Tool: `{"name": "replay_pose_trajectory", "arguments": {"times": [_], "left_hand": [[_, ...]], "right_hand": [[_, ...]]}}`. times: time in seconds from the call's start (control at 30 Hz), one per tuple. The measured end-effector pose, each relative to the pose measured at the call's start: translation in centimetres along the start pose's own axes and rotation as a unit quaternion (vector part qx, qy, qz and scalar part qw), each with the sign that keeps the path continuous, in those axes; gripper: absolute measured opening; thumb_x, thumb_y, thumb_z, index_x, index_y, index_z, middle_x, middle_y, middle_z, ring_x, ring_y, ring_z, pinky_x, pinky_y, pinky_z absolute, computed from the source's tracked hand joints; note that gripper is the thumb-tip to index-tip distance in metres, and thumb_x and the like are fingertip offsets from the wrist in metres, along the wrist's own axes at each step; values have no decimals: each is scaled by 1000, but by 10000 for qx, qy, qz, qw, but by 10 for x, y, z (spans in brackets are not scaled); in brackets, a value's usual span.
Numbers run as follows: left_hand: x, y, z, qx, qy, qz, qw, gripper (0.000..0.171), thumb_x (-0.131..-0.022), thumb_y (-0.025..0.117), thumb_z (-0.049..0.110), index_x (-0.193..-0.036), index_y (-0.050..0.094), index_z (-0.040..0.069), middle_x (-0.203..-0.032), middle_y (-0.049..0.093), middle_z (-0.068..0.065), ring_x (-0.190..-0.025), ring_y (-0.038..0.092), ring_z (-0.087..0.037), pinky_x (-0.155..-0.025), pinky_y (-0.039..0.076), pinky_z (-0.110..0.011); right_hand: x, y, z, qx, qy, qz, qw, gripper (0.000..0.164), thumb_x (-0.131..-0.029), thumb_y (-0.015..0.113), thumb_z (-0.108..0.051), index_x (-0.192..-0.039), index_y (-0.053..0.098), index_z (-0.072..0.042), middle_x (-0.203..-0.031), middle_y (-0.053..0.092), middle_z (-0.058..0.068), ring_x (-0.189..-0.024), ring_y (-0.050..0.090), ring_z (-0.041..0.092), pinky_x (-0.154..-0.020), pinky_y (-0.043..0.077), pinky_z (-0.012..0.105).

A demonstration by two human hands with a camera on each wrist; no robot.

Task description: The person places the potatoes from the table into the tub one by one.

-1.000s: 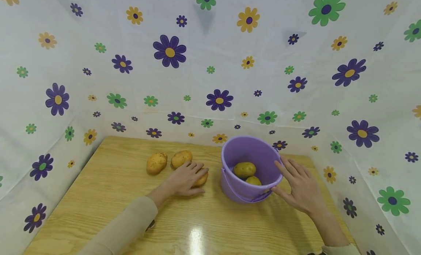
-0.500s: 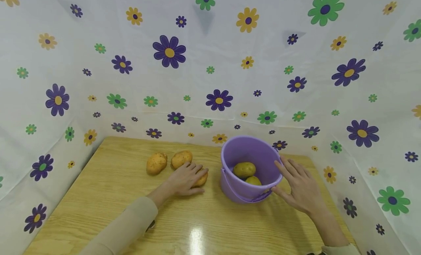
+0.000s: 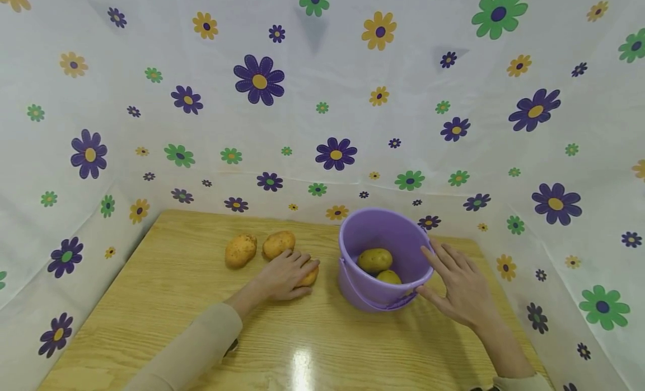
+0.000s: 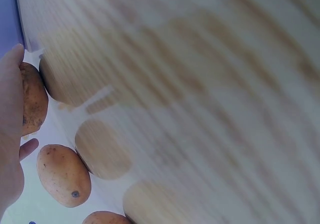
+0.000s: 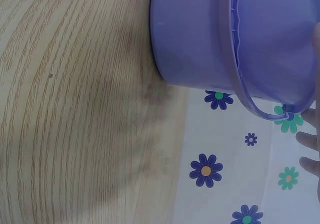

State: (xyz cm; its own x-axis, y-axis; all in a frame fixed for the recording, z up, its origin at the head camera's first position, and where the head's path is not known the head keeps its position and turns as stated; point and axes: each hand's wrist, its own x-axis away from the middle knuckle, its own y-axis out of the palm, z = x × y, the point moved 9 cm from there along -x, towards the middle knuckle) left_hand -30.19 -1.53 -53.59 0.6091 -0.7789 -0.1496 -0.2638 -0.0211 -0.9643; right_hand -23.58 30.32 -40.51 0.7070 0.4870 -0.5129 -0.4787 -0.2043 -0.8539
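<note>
My left hand (image 3: 284, 276) lies over a potato (image 3: 308, 277) on the table, fingers and thumb bent round its sides. In the left wrist view the hand hides part of this potato (image 4: 35, 99). My right hand (image 3: 461, 290) touches the right rim of a purple bucket (image 3: 351, 290) with spread, fairly straight fingers. The bucket stands upright, its handle (image 5: 240, 87) hanging down outside. Inside it are a greenish-yellow potato (image 3: 375, 260) and a second potato (image 3: 389, 277), partly hidden by the near wall.
Left of my left hand, two more potatoes lie on the wooden table (image 3: 166, 279): one (image 3: 279, 244) close behind the hand, another (image 3: 241, 251) farther left. A flower-printed white cloth (image 3: 297, 122) hangs behind the table and along both sides.
The fingers and thumb of my left hand have drawn in slightly round the potato. My right hand and the bucket have stayed in place.
</note>
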Motion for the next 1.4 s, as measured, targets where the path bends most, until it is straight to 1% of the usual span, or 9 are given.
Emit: {"name": "replay_pose_trajectory", "arguments": {"times": [0.23,0.43,0.73,1.03,1.4], "left_hand": [[-1,-2,3,-116,50,117,9999,68,-103,52,61,-153,49,15,-135,64,-6,-120,64,-23,-107,52,-42],[-1,-3,4,-136,110,190,9997,65,-103,54,59,-151,50,16,-135,64,-5,-120,64,-23,-105,52,-41],[-2,-6,7,-170,193,51,9997,63,-101,57,58,-149,51,16,-133,63,-5,-120,62,-23,-104,53,-40],[-1,-10,11,-292,322,175,9989,62,-98,60,58,-144,57,18,-129,65,-5,-117,62,-23,-101,54,-39],[-1,-20,9,-124,295,494,9983,61,-94,64,57,-141,60,17,-125,68,-5,-112,64,-22,-96,54,-38]], "right_hand": [[0,1,1,12,16,-72,10000,87,-97,43,-80,-158,50,-17,-158,55,19,-138,54,45,-111,46,64],[0,0,0,-31,9,-47,10000,87,-98,41,-79,-158,50,-17,-158,54,20,-138,54,45,-110,45,64],[-1,-1,0,-27,33,-13,10000,87,-98,39,-80,-157,51,-17,-159,54,19,-137,55,46,-109,46,64],[-1,-1,0,6,35,-4,10000,88,-98,39,-81,-157,51,-17,-157,55,20,-136,56,46,-108,48,64],[-1,-1,0,2,22,-30,10000,87,-98,40,-80,-157,51,-16,-158,54,20,-136,55,46,-109,47,64]]}}
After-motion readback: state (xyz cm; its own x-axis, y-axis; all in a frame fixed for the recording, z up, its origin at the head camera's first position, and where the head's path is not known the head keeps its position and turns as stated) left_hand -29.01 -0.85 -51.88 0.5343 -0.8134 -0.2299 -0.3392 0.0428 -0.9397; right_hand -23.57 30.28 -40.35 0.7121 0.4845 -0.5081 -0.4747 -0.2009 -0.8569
